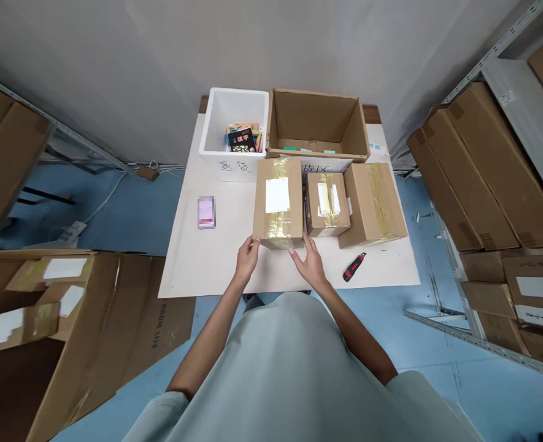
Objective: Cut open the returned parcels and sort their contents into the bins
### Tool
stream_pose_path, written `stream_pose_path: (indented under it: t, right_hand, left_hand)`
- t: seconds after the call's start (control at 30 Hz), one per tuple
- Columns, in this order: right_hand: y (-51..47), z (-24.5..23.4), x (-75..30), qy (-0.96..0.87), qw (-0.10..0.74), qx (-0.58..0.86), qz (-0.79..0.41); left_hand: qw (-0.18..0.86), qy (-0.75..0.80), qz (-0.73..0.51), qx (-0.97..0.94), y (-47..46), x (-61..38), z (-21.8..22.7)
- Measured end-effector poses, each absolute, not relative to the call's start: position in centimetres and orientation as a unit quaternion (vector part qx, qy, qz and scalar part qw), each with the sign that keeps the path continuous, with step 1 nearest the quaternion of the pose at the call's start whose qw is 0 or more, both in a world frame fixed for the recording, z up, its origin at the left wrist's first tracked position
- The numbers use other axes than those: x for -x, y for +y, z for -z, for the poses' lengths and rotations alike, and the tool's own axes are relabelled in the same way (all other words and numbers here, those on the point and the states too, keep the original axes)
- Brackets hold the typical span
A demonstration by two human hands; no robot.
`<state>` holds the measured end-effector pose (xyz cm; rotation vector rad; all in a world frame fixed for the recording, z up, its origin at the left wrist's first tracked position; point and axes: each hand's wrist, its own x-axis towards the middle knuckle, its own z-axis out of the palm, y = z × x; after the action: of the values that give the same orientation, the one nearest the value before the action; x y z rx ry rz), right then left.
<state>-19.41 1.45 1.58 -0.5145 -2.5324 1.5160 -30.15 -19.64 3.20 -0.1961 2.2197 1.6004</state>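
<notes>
A taped cardboard box [278, 224] with a white label stands on the white table, its near end between my two hands. My left hand [246, 263] has its fingertips and thumb at the near left corner of this box. At the near right corner, my right hand [311, 264] puts its fingers along the side and its thumb at the front. Right beside it is a smaller labelled box [321, 228], then a larger taped box [358, 212]. A red and black box cutter [354, 267] lies near the table's front edge.
Behind stand a white bin [238, 164] with booklets inside and an open cardboard carton [317, 110]. A blurred pinkish object [206, 212] lies on the table [188, 264] at left. A big open carton [100, 307] stands lower left; shelves with boxes [478, 178] flank the right.
</notes>
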Motion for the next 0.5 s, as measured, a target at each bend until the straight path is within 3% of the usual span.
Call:
stream_pose_path:
  t: [0.37, 0.5]
  right_hand:
    - [-12.7, -1.6, 15.0, -0.838, 0.02, 0.11, -0.534]
    - [-10.0, -1.4, 17.4, -0.829, 0.08, 0.181, -0.523]
  left_hand:
    - [0.204, 0.79, -0.576, 0.05, -35.0, 32.4, -3.7]
    - [0.221, 0.804, -0.548, 0.064, -39.4, 32.6, -3.0]
